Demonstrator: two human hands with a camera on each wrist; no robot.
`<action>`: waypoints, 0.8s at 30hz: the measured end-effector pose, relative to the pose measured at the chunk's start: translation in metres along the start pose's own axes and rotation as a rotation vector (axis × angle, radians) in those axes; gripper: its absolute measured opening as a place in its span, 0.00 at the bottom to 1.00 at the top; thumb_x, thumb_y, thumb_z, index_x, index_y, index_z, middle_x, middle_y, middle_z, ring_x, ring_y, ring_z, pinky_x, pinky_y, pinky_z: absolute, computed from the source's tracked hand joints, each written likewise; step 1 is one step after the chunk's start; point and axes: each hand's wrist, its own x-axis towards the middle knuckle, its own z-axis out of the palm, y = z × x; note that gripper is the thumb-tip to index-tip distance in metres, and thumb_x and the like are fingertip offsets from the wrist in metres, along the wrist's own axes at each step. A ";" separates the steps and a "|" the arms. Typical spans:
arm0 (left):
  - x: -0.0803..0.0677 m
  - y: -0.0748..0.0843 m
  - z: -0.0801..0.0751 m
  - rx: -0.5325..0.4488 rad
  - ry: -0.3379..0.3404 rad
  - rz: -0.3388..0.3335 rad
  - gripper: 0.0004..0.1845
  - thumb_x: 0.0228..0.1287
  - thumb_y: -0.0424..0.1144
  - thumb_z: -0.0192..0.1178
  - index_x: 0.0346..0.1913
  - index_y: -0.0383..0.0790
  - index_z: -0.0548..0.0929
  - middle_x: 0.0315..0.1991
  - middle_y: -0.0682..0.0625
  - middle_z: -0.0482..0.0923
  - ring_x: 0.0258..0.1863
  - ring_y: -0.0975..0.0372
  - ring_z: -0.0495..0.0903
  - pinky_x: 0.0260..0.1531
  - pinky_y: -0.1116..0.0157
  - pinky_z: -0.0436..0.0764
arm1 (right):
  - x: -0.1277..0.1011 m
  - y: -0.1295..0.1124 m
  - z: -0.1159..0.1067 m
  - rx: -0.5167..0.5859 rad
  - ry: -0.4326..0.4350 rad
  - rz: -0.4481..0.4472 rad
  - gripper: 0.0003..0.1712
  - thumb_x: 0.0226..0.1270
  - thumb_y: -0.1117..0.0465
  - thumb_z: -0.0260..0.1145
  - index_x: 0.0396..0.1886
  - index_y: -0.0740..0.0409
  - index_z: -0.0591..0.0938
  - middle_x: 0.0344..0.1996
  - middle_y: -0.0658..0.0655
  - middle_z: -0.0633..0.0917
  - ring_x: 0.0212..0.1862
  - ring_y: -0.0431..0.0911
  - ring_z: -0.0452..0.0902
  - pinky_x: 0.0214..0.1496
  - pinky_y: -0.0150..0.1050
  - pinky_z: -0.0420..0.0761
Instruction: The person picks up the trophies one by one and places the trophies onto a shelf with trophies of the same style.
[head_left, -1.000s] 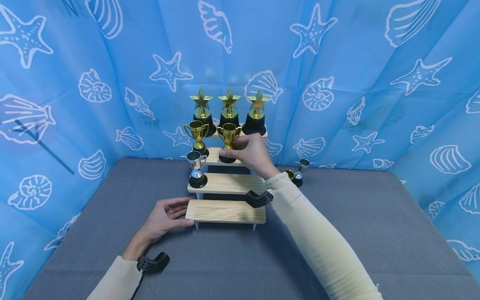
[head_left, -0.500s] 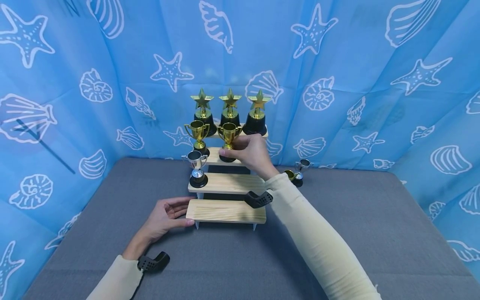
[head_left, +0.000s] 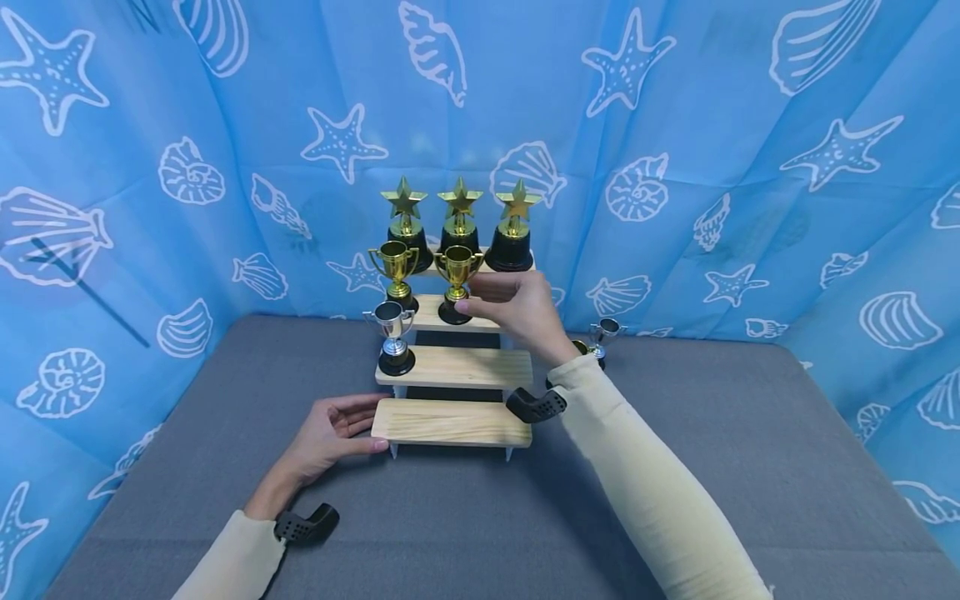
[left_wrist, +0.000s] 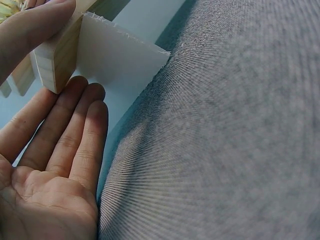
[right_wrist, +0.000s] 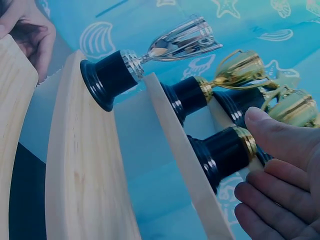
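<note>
A wooden stepped stand point(head_left: 450, 422) sits on the grey table. Three gold star trophies point(head_left: 459, 212) line its top step. Two gold cups stand on the second step. My right hand point(head_left: 487, 298) hovers just right of the right gold cup point(head_left: 457, 271), fingers relaxed and off it; in the right wrist view the right hand point(right_wrist: 280, 175) sits beside that gold cup's black base point(right_wrist: 222, 150). A silver cup point(head_left: 392, 329) stands on the third step. My left hand point(head_left: 352, 425) rests at the bottom step's left end, thumb on the board point(left_wrist: 60, 60), straight fingers point(left_wrist: 75, 130) by its white leg point(left_wrist: 117, 60).
Behind my right wrist, a small silver cup point(head_left: 603, 332) and a gold one point(head_left: 579, 344) sit on the grey table point(head_left: 750, 467) near the back. A blue curtain with shell and starfish prints point(head_left: 712, 167) closes in the back and sides.
My right hand has let go of the right gold cup on the second step and drawn back a little to the right. The left hand has not moved.
</note>
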 end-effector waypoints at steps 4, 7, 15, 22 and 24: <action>0.000 0.000 0.000 0.005 0.004 -0.001 0.37 0.54 0.22 0.72 0.67 0.17 0.68 0.65 0.24 0.70 0.57 0.62 0.81 0.60 0.65 0.80 | -0.007 0.001 -0.010 -0.012 0.017 -0.033 0.29 0.58 0.55 0.80 0.58 0.60 0.85 0.53 0.57 0.87 0.54 0.49 0.85 0.56 0.41 0.86; 0.000 0.000 0.000 0.003 0.004 -0.003 0.37 0.54 0.22 0.72 0.67 0.18 0.68 0.65 0.24 0.70 0.57 0.62 0.81 0.60 0.65 0.80 | -0.014 0.000 -0.019 0.013 0.031 -0.039 0.29 0.59 0.56 0.79 0.58 0.61 0.85 0.54 0.58 0.87 0.55 0.52 0.84 0.58 0.42 0.85; 0.000 0.000 0.000 0.011 0.008 -0.010 0.37 0.54 0.22 0.72 0.67 0.18 0.68 0.65 0.25 0.69 0.57 0.63 0.81 0.60 0.65 0.80 | -0.031 0.001 -0.045 0.021 0.048 -0.008 0.29 0.59 0.55 0.79 0.60 0.59 0.84 0.56 0.59 0.86 0.58 0.51 0.83 0.60 0.44 0.84; 0.000 0.001 -0.001 0.001 0.003 -0.008 0.37 0.54 0.22 0.71 0.67 0.17 0.68 0.64 0.24 0.70 0.57 0.62 0.81 0.60 0.65 0.80 | -0.043 0.017 -0.066 -0.014 0.055 0.008 0.33 0.60 0.54 0.79 0.63 0.62 0.82 0.58 0.60 0.84 0.61 0.54 0.80 0.63 0.44 0.82; 0.000 0.000 -0.001 0.001 0.005 -0.010 0.37 0.54 0.22 0.71 0.67 0.18 0.68 0.64 0.24 0.70 0.57 0.62 0.81 0.60 0.65 0.80 | -0.047 0.021 -0.072 -0.028 0.063 -0.001 0.33 0.60 0.55 0.79 0.63 0.62 0.81 0.58 0.60 0.84 0.62 0.53 0.80 0.63 0.43 0.82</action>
